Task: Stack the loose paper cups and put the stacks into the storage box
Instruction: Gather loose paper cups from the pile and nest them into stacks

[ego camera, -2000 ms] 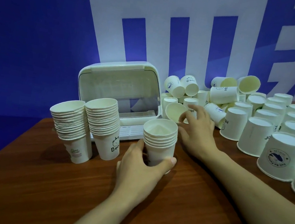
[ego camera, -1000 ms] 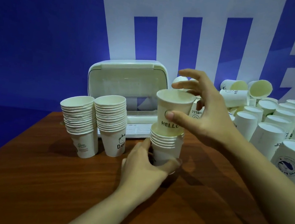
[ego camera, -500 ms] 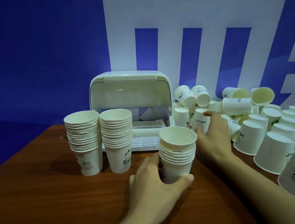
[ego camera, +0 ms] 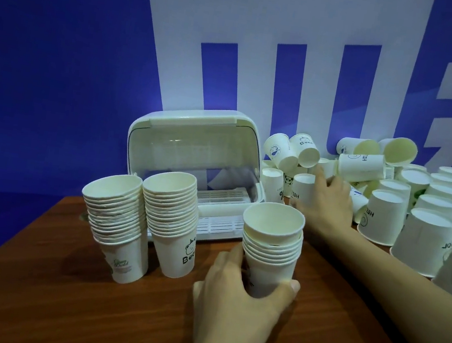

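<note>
Head view, hands: the left hand wraps the base of the short stack near the table's middle, thumb on its right side and fingers on its left. The right hand reaches far right to an upside-down loose cup; its fingers curl round the cup, but I cannot tell whether the grip has closed.

Head view, task things: two taller finished stacks stand side by side on the left, just in front of the storage box, whose lid is swung up and whose slatted tray is bare. A heap of loose cups fills the far right, most inverted, some tipped on their sides.

Risk, heap: the reaching wrist passes close to neighbouring cups; a brush would likely topple or roll the light ones lying on their sides.

Risk, short stack: its top cup looks seated slightly high; another pressed on askew could jam or tilt the column.

Risk, tall stacks: they stand touching or nearly so and lean a little; a nudge from the left forearm could knock both over.

Materials: thin matte white paper, tapered walls, rolled rims, small printed logos.

Box: smooth glossy plastic, rounded dome lid, ribbed floor.

Table: dark wood-grain, smooth, so cups could slide easily.
</note>
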`<state>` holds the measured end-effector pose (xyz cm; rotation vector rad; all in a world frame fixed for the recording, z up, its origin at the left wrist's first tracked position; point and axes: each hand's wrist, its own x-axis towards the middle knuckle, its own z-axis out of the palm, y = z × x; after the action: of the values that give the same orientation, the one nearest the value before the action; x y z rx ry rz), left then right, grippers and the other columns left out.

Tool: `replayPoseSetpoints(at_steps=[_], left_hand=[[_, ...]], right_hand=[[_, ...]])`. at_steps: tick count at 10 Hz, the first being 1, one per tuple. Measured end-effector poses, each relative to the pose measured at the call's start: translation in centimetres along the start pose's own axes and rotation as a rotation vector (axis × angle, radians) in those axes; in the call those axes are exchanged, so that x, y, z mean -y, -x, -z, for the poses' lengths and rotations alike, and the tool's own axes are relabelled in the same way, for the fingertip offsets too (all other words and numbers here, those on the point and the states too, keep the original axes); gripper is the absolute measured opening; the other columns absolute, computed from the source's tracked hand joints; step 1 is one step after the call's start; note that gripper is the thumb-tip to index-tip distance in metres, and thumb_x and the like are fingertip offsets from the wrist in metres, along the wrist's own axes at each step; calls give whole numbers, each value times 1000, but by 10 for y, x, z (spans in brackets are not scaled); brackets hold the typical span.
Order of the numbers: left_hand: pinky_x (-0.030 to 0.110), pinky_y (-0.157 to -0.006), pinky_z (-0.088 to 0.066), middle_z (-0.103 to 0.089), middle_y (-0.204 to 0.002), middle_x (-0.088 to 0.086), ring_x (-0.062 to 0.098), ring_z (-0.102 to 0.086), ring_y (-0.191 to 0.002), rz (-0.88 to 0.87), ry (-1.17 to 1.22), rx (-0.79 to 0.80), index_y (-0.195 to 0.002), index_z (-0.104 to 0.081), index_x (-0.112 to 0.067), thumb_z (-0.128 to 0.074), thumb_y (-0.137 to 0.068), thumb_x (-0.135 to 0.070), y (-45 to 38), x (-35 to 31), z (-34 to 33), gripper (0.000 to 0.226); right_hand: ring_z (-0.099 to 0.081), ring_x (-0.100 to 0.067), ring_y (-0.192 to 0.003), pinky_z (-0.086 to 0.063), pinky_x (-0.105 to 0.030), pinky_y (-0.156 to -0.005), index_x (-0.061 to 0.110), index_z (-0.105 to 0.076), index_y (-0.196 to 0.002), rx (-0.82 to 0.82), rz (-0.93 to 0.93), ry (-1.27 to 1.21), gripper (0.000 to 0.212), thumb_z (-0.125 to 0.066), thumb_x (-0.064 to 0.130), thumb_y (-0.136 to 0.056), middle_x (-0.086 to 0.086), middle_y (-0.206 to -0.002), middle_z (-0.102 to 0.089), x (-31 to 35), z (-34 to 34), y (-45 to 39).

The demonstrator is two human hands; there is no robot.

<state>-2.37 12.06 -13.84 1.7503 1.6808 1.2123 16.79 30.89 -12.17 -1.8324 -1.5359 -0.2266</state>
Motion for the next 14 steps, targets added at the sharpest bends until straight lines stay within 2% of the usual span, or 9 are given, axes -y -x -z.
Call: replayPoseSetpoints(at_steps=[2,5,6,7,8,10,12,13,14], left_hand=[[41,-105,-48,-62,-109,-27,-3,-58,-107,4,1,6,-106,-57,-52,-61,-53,-85,2,-3,2,63],[40,-105,-46,-63,-110,-25,-3,-58,-105,-3,7,6,-104,-55,-56,-58,-50,-87,5,-7,5,63],[40,-105,-45,-60,-110,-27,1,-57,-106,6,4,14,-105,-53,-55,-60,-51,-86,6,-9,7,63],[38,-104,-43,-55,-107,-29,2,-54,-104,8,-16,12,-109,-49,-53,-74,-64,-80,5,-10,9,58],[40,-105,-45,-56,-109,-29,3,-56,-105,12,-8,20,-107,-47,-56,-73,-60,-82,4,-10,8,59],[41,-104,-46,-61,-109,-26,1,-59,-105,9,3,28,-108,-55,-54,-56,-46,-89,2,-10,4,71],[43,-101,-49,-68,-103,-19,2,-64,-100,31,62,24,-95,-60,-45,-60,-45,-85,3,-9,4,64],[44,-101,-50,-71,-101,-18,2,-67,-99,36,70,18,-95,-62,-47,-65,-45,-81,2,-7,3,60],[43,-100,-50,-71,-103,-21,-2,-66,-100,24,53,18,-101,-62,-56,-69,-48,-78,2,-4,2,57]], right_hand=[[-57,-28,-101,-51,-44,-84,31,-42,-110,39,-17,-374,58,-76,42,-65,1,-102,-58,-2,38,19],[-59,-2,-87,-41,-4,-65,28,-47,-117,82,114,-578,73,-91,16,-60,14,-96,-57,14,121,43],[-59,-3,-83,-45,-15,-72,28,-64,-103,42,216,-579,54,-90,39,-56,10,-93,-66,24,141,63],[-64,-1,-79,-51,-18,-69,31,-63,-99,71,177,-707,52,-95,29,-59,11,-92,-70,33,152,80],[-69,-13,-86,-58,-36,-77,33,-46,-103,127,114,-839,72,-97,19,-53,6,-98,-67,41,155,93],[-71,-13,-102,-58,-33,-89,37,-38,-128,185,103,-1096,97,-99,24,-55,6,-116,-71,57,150,104],[-31,-6,-148,-21,-50,-122,78,-7,-136,284,133,-940,100,-69,87,-59,31,-134,-57,74,135,117],[12,3,-151,-1,-34,-114,71,3,-143,303,222,-707,91,-51,89,-72,65,-121,-28,69,134,124],[23,6,-146,5,-26,-103,64,6,-148,307,259,-601,89,-35,90,-73,59,-137,-23,61,131,127]])
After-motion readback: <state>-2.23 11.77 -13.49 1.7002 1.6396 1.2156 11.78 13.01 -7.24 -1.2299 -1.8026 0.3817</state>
